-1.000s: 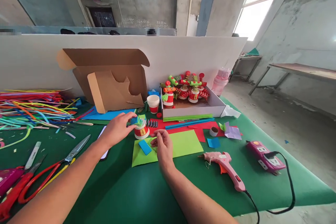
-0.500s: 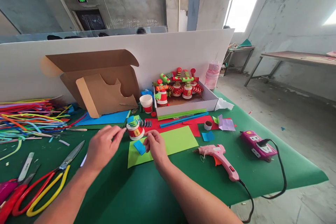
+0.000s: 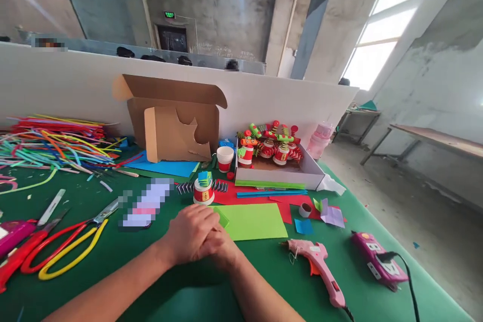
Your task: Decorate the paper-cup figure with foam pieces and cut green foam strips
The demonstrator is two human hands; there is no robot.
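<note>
My left hand [image 3: 194,229] lies closed over my right hand [image 3: 222,247], the two pressed together above the green table front. Their fingers hide whatever is between them. A small green paper piece [image 3: 222,216] shows at their far side, over a light green sheet [image 3: 256,221]; whether they grip it I cannot tell. Just beyond stands an upturned white paper cup with a red band [image 3: 204,195]. Folded blue and green paper [image 3: 205,177] sits on top of it, and dark accordion-folded strips [image 3: 184,187] stick out at both sides.
A pink glue gun [image 3: 317,261] and a purple power block [image 3: 379,259] lie on the right. Scissors [image 3: 71,246] and bundled pipe cleaners [image 3: 56,146] are on the left. A white box [image 3: 279,179] of finished paper figures stands behind, beside stacked cups [image 3: 225,158].
My hands have come together, closer to me than the cup. The small blue paper by my right hand is out of sight. The view has shifted, and a blurred lilac rectangle shows left.
</note>
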